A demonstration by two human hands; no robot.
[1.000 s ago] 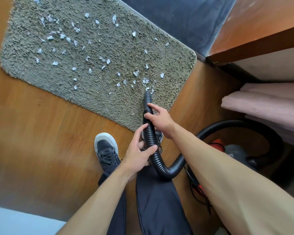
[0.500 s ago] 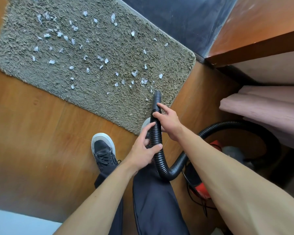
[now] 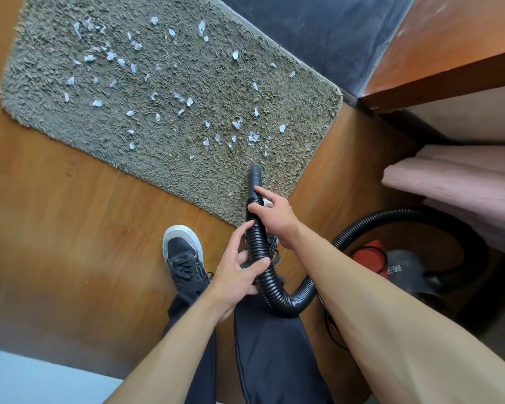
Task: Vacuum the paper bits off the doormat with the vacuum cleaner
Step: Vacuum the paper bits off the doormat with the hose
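both hands on the black hose, nozzle at the doormat's near edge

from ten to twelve o'clock we see the grey doormat on the wooden floor, paper bits strewn across it. at seven o'clock from the nozzle a dark shoe stands on the floor. our left hand wraps thumb and fingers round the ribbed hose; at its one o'clock our right hand grips the hose just behind the nozzle, index finger laid along it. the nozzle tip is over the mat, bits just beyond at twelve o'clock. the vacuum cleaner stands at four o'clock.
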